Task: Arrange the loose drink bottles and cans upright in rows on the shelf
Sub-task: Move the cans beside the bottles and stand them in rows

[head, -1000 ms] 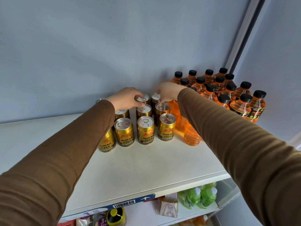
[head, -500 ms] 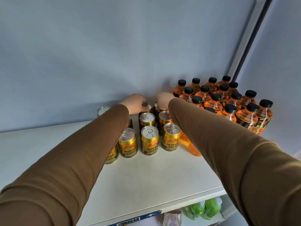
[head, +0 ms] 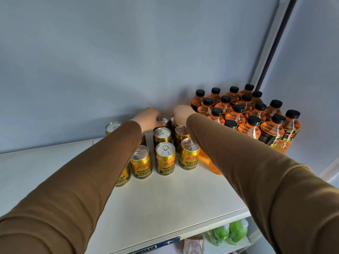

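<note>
- Your left hand [head: 147,117] is curled over the rim of a back-row can [head: 162,120], up by the shelf's rear edge against the wall. Looks like a grip from above, fingertips on the far side.
- Your right hand [head: 182,113] is on the next back can [head: 173,119], but your wrist hides the fingers, so I can't tell if it's clamped or just resting on top.
- Judgement call: you're squaring up the back row. Nudge both cans straight back together, keep them flat on their bases, and don't let your sleeves clip the front cans [head: 166,158].
- One can [head: 113,127] sits off to the left of the block near the rear edge, so it probably wants pulling into line.
- The bottles [head: 236,114] already stand in rows at the shelf's [head: 165,204] rear right corner, touching the cans' right side.
- Readable stuff: the front cans say "Wealth Bull" with a red bull logo and Chinese text too small to read. The bottle labels are dark and I can't read them.
</note>
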Motion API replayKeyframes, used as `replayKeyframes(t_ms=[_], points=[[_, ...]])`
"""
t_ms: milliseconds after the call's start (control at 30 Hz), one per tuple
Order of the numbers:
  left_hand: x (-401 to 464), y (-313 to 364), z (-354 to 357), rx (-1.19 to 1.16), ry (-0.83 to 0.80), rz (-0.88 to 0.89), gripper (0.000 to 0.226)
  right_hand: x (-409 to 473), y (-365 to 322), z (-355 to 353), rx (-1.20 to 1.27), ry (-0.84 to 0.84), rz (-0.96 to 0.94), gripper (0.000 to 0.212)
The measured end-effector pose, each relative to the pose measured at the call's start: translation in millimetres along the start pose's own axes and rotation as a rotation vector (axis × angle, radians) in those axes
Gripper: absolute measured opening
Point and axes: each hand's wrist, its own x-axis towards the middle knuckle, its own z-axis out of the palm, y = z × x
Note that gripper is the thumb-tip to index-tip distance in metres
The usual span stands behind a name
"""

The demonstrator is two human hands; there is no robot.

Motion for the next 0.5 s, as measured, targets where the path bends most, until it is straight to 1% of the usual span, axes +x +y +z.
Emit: replayKeyframes(t_ms=[67,133,200,267,367,433,500], points=[[-6,-1,-2,-0.008,0.017,0.011,0.059,-8,-1,-5,-0.023,0.058,0.002,0.024],[-14,0,-7,-0.023,0.063,0.036,0.059,-21,-3,-15,-0.037,0.135,-0.011,0.026],[-24,7,-15,-0.057,0.126,0.075,0.059,-41,-4,-26,-0.014,0.241,-0.036,0.033],[-38,20,-23,-0.113,0.194,0.131,0.057,-70,-2,-35,0.07,0.36,-0.056,0.037],[-62,52,-33,-0.229,0.281,0.234,0.052,-117,7,-40,0.181,0.55,-0.086,0.034],[-78,80,-33,-0.282,0.311,0.273,0.052,-149,20,-40,0.339,0.654,-0.106,0.036],[-94,108,-30,-0.357,0.331,0.293,0.053,-177,42,-39,0.483,0.72,-0.099,0.039]])
